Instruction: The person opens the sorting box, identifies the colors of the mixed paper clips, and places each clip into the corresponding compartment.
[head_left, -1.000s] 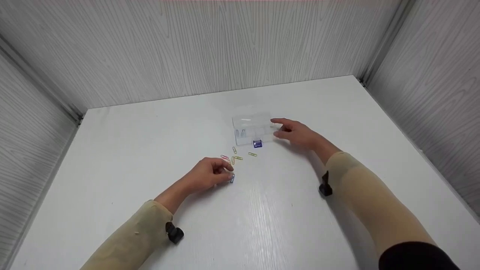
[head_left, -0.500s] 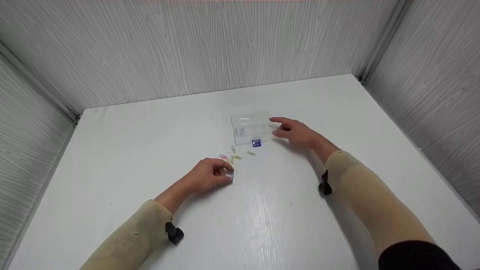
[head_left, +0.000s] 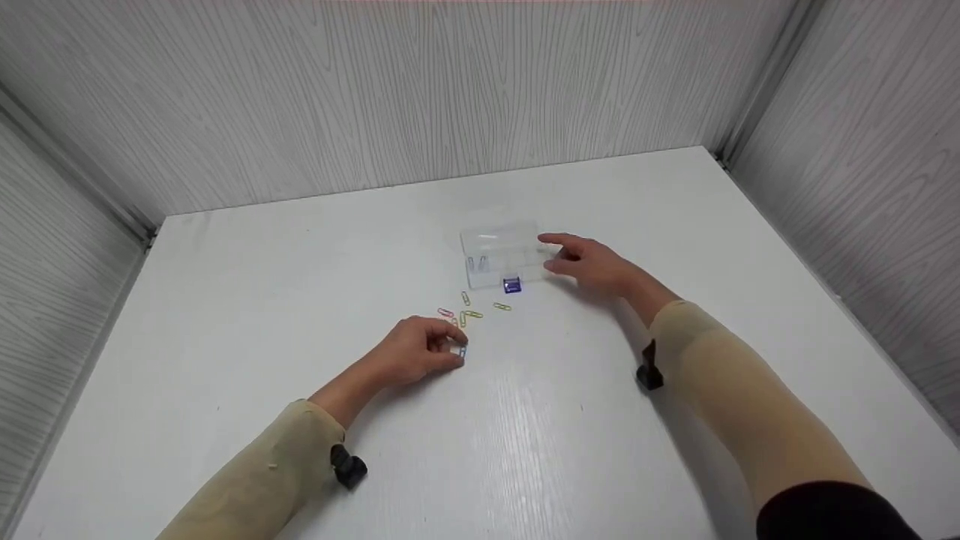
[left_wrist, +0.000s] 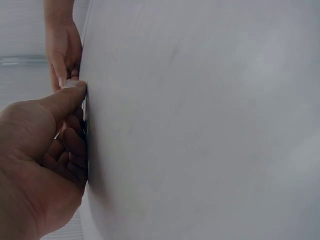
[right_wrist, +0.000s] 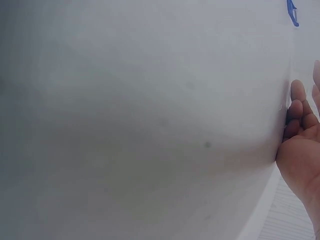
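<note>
At the table's middle, my left hand (head_left: 416,349) pinches a blue paper clip (head_left: 463,351) by its ends between thumb and forefinger, low over the tabletop. Farther back lies a clear plastic compartment box (head_left: 487,280), its lid (head_left: 499,236) raised toward the back and a dark blue latch (head_left: 511,285) in front. Two pale blue clips (head_left: 477,263) are in its left compartment. My right hand (head_left: 592,264) is at the box's right end, thumb and forefinger spread and rather straight against its edge. The right wrist view shows that hand's other fingers (right_wrist: 295,112) loosely bent.
Between left hand and box lie several loose paper clips: a pink one (head_left: 445,312), an orange one partly behind the hand, and yellow ones (head_left: 474,314), one set apart on the right (head_left: 502,306). Wood-grain panels (head_left: 420,90) enclose the white table (head_left: 262,300).
My left thumb and forefinger have closed on the blue paper clip's ends, where it stuck out past the fingertips before. My right hand has stayed by the box.
</note>
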